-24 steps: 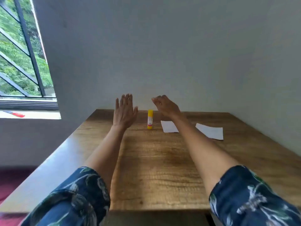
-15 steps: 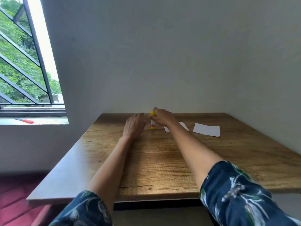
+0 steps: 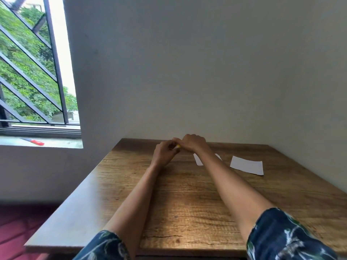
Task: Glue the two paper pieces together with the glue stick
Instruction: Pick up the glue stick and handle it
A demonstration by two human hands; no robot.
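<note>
Both of my hands meet at the far middle of the wooden table (image 3: 187, 207), close to the wall. My left hand (image 3: 164, 152) and my right hand (image 3: 193, 142) curl their fingers round the yellow glue stick (image 3: 178, 146); only a small yellow bit shows between them. One white paper piece (image 3: 198, 160) lies flat just right of the hands, half hidden under my right forearm. The second white paper piece (image 3: 247, 165) lies flat farther right, apart from the first.
A grey wall runs right behind the table's far edge and along its right side. A barred window (image 3: 32, 72) is at the left, with a red object (image 3: 36, 142) on its sill. Dark red floor lies left of the table.
My right hand closed on the glue stick and lifted it off the table. My left hand, flat before, came over and curled onto the stick too. The camera tilted up.
</note>
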